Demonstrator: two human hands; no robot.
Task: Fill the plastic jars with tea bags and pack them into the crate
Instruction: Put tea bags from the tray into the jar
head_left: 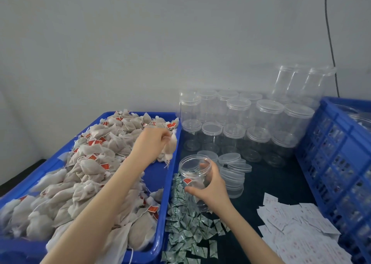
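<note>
Clear plastic jar (pixel 195 175): light, stiff, slippery; best gripped around its wall. At 5 o'clock from centre, few bags inside.
Tea bags (pixel 80 173): soft, light; in blue tray (pixel 160 213) at 8 o'clock.
Left hand (pixel 152 141): pinches a bunch of bags.
Right hand (pixel 210 187): wraps the jar.
Crate (pixel 341 153): 3 o'clock.

green-white sachets (pixel 184 223) heaped just below right hand; white red-print packets (pixel 297 231) further right; black cable (pixel 330 42) on wall.

Loose lids (pixel 233 168) and jar rows (pixel 239 127) crowd the dark tabletop (pixel 267 181).
</note>
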